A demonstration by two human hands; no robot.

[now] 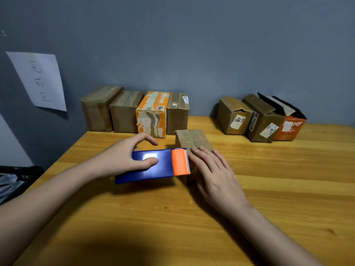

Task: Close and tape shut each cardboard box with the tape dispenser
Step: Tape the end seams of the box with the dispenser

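Left hand (123,160) grips tape dispenser (153,166), right hand (213,167) flat on small box (192,140); keep flaps pinned, pull tape straight along seam.

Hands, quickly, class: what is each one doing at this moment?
Left hand: grips the tape dispenser, thumb on its blue side.
Right hand: open, fingers flat, pressing on the small cardboard box.

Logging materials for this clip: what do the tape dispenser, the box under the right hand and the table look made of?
Tape dispenser: glossy blue body with a glare spot, probably plastic or painted metal; matte orange plastic head. Box: dull brown cardboard, flap seam visible. Table: yellowish wood grain, possibly laminate.
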